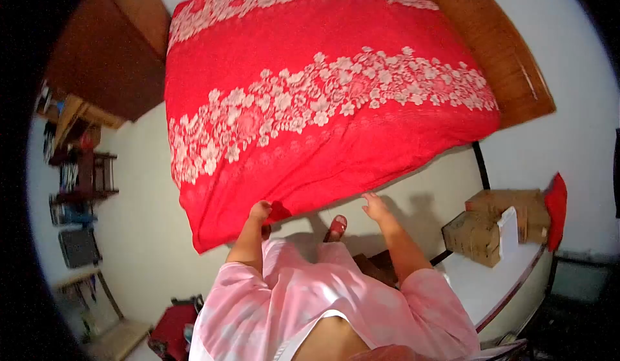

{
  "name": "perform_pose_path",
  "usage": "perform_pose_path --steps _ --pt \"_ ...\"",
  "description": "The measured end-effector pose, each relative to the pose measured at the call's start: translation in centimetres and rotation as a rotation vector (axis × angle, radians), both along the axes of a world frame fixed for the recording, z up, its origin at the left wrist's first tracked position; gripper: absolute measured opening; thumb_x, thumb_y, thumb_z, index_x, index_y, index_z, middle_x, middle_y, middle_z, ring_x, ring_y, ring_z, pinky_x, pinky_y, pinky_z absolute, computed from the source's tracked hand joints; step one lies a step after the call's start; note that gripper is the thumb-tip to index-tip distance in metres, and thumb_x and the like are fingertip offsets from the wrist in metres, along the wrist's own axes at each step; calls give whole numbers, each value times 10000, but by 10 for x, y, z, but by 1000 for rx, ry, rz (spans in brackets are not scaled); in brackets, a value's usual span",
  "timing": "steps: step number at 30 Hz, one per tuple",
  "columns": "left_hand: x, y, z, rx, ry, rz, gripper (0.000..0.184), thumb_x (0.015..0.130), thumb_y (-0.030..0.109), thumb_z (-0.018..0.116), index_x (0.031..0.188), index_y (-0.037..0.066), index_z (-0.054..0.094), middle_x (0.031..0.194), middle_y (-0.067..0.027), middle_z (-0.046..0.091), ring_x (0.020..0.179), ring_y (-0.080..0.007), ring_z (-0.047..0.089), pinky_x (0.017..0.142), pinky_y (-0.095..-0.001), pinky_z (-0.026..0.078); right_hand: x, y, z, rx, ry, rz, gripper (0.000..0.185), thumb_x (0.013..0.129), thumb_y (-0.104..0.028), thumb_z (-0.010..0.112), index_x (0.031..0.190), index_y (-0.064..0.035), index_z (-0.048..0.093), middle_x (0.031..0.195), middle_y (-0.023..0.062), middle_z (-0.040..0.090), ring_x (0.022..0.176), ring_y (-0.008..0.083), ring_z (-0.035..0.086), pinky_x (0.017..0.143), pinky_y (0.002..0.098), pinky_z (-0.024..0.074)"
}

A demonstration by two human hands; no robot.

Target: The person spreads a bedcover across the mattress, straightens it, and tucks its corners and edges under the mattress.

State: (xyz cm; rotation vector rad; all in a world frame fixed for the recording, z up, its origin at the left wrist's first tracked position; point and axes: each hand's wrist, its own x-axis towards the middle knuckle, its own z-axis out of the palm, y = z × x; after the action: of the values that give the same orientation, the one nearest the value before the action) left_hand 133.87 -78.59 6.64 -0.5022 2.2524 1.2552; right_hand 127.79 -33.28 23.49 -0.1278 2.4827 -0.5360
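A red bedspread with bands of white flowers [323, 96] covers the bed in front of me and hangs over its near edge. My left hand [261, 211] is at the near edge of the bedspread, its fingers bent against the red cloth; what they grip is too small to make out. Further right, my right hand [372, 206] is just off the hanging edge, over the floor, with its fingers apart and nothing in it.
Wooden headboard [497, 44] at the right. Cardboard boxes [475, 237] and a red cushion [555, 209] stand on a white surface at lower right. A dark wardrobe [103, 51], a small rack [97, 174] and a red chair [174, 329] are on the left.
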Motion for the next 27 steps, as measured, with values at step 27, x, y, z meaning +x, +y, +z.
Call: perform_pose_path --steps 27 --pt "-31 109 0 -679 147 -310 143 765 200 556 874 113 587 980 -118 531 936 -318 504 741 -421 460 -118 17 -178 -191 -106 408 154 729 -129 644 852 -91 561 889 146 524 791 331 508 715 400 452"
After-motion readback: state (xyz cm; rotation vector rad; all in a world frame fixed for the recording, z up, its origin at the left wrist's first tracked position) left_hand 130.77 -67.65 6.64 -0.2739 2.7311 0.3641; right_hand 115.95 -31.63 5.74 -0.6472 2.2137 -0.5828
